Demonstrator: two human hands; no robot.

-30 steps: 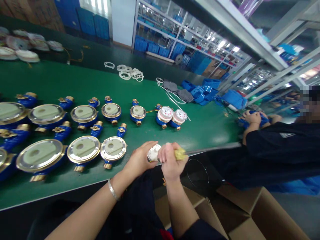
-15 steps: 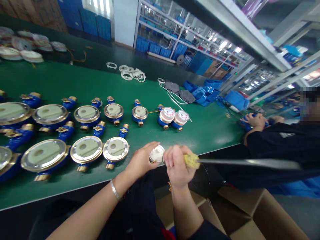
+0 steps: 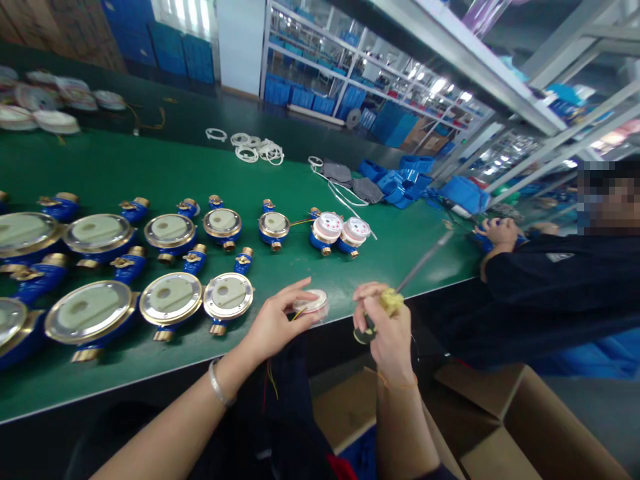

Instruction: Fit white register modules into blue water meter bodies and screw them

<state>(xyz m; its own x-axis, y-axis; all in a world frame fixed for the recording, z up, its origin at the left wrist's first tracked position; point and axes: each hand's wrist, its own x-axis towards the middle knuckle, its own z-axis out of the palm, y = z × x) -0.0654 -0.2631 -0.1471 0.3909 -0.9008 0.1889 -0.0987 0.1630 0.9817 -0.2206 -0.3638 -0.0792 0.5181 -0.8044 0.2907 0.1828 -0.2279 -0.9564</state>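
At the table's front edge, my left hand (image 3: 281, 319) grips a round white meter register (image 3: 314, 300), with thumb and fingers at its side. Thin coloured wires (image 3: 271, 381) hang below this hand. To the right, my right hand (image 3: 387, 327) is closed around a screwdriver (image 3: 393, 301) with a yellow handle, its metal shaft pointing up and away to the right. A small dark round piece with a pale rim (image 3: 364, 335) shows under the fingers of that hand; its kind I cannot make out. Blue-and-brass water meters (image 3: 229, 296) stand in two rows on the left.
Two meters with white dials (image 3: 327, 228) stand ahead on the green table (image 3: 300, 260). White rings (image 3: 247, 154), grey cloths (image 3: 367, 189) and blue plastic parts (image 3: 400, 183) lie farther back. A co-worker's hands (image 3: 501, 232) are at the right. An open cardboard box (image 3: 480, 400) is below.
My right hand has moved right, away from the register, and the screwdriver's shaft has swung from pointing right to pointing up and away. My left hand stays with the register, its fingers slightly more spread.
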